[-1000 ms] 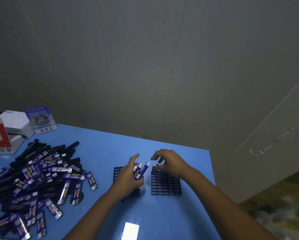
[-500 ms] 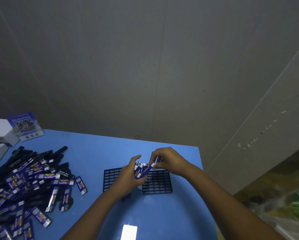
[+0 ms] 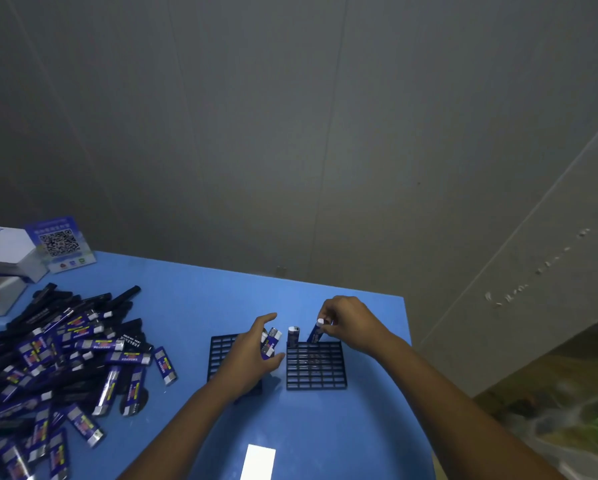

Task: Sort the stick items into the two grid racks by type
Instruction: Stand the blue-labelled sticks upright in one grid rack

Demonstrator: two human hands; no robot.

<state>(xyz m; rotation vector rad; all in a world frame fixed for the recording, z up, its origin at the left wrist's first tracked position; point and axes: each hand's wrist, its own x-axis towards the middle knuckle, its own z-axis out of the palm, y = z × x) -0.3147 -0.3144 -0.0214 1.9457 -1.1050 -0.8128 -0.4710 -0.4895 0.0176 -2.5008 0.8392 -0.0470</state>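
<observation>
Stick in hand: blue stick (image 3: 315, 332), tilted over the far row of the right rack (image 3: 316, 366), just beside a seated stick (image 3: 293, 336).
Right hand (image 3: 353, 322): grip pinched on the stick's top.
Left hand (image 3: 252, 355): fingers curled round spare blue sticks (image 3: 271, 341) above the left rack (image 3: 221, 351).
Technique: upright the stick, align with one cell, then press straight down.
Supply: mixed pile (image 3: 58, 358) on the surface (image 3: 325, 427), well apart.

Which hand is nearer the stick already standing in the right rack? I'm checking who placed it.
Roughly equal. The standing stick sits between them: the left hand, gripping several sticks, is just to its left; the right hand, pinching another stick, just to its right.
</observation>
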